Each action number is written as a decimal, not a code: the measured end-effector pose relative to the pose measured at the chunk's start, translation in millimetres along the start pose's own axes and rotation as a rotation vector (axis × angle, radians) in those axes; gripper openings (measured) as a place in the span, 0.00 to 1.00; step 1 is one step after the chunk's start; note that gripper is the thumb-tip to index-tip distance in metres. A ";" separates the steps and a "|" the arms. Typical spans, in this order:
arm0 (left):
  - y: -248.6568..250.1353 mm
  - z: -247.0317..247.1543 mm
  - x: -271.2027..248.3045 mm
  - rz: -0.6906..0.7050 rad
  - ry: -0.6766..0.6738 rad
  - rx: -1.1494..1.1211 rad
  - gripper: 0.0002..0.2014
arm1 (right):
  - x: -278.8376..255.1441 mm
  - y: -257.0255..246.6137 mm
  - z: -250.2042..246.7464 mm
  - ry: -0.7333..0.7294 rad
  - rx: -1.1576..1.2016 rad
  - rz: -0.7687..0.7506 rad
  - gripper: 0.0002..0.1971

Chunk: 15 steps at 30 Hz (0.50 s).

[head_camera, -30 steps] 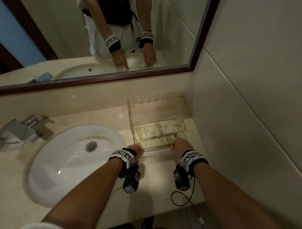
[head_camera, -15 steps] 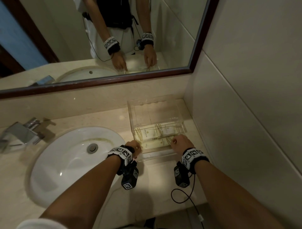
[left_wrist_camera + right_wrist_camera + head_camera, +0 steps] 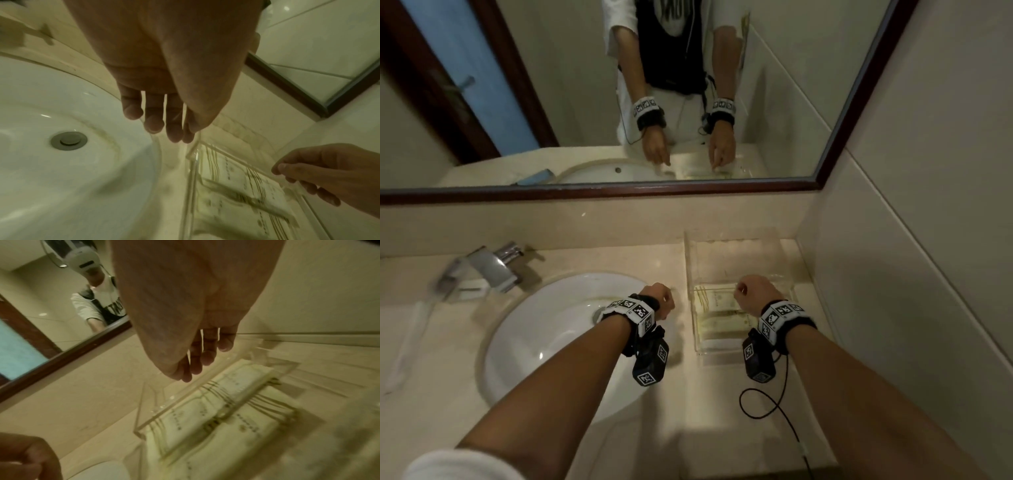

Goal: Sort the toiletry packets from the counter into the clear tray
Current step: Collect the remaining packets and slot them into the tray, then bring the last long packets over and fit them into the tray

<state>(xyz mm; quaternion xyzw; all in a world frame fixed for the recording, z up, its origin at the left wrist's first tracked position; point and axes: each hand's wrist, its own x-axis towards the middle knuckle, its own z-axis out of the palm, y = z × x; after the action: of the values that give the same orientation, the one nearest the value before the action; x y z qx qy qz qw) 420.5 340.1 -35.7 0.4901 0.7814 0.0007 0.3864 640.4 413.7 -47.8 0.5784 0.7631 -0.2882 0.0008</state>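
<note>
We see the clear tray [image 3: 736, 251] standing on the counter [image 3: 705, 411] in the corner, between the sink [image 3: 544, 329] and the side wall, with its back near the wall under the mirror [image 3: 571, 102]. Two toiletry packets [image 3: 242, 193] lie flat in the near part of the tray, side by side and touching; they are pale with thin dark lines at the ends. The print on them is too blurred to read. The far part of the tray is only glare and reflection for us, so we cannot tell what is on its floor there.

Our left hand [image 3: 659, 298] hangs above the counter between the sink and the tray, just beside the left wall of the tray. In the left wrist view its fingers [image 3: 153, 120] point down, loose and only a little bent, and they hold nothing. Our right hand [image 3: 756, 291] is above the packets, and it hides a part of them in the head view. Its fingers [image 3: 207, 353] also hang down relaxed, close together, with nothing between them. Whether the fingertips touch the rim of the tray we cannot tell, because the clear walls are hard to follow.

The faucet [image 3: 486, 267] at the left is blurred.
</note>
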 end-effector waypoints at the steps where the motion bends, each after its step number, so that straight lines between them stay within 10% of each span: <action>1: -7.6 -6.9 -2.6 -0.006 0.020 -0.019 0.11 | 3.1 -11.0 -1.6 -0.002 -0.011 -0.031 0.11; 15: -152.1 -107.1 -50.0 -0.086 0.264 -0.170 0.09 | 20.8 -199.2 26.0 -0.061 -0.117 -0.290 0.07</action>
<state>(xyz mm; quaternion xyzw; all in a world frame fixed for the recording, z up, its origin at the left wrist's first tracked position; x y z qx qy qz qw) 250.4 263.2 11.9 0.4175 0.8426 0.1147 0.3202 448.9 387.8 11.1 0.4520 0.8538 -0.2577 0.0160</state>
